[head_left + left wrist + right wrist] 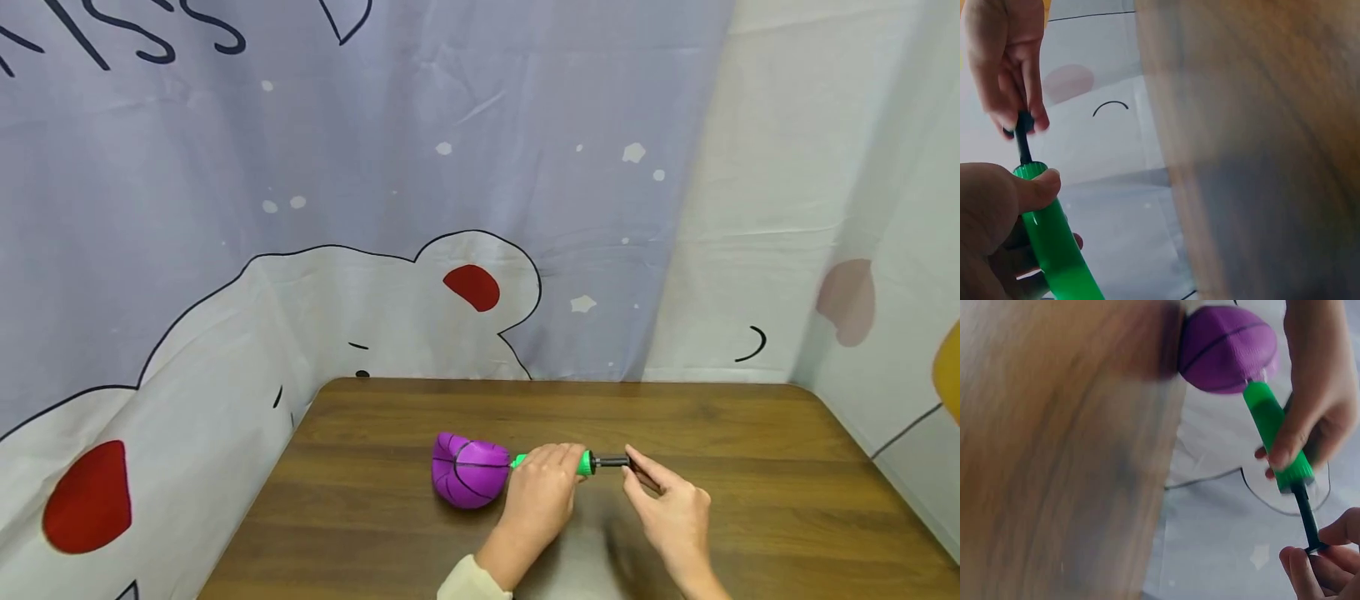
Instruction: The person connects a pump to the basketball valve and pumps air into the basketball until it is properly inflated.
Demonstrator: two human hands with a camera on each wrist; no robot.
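Observation:
A purple ball point(471, 472) with black lines, dented and partly deflated, sits on the wooden table. The nozzle end of a green hand pump point(1264, 409) meets its side. My left hand point(542, 492) wraps round the green barrel, thumb along it in the left wrist view. To the right, my right hand point(671, 504) pinches the end of the black plunger rod point(611, 462) between thumb and fingers. Part of the rod stands out of the barrel. The left hand hides much of the barrel in the head view.
The wooden table point(360, 533) reaches back to a printed cloth point(585, 208) hung behind and along both sides. Its far edge lies a short way beyond the ball and hands.

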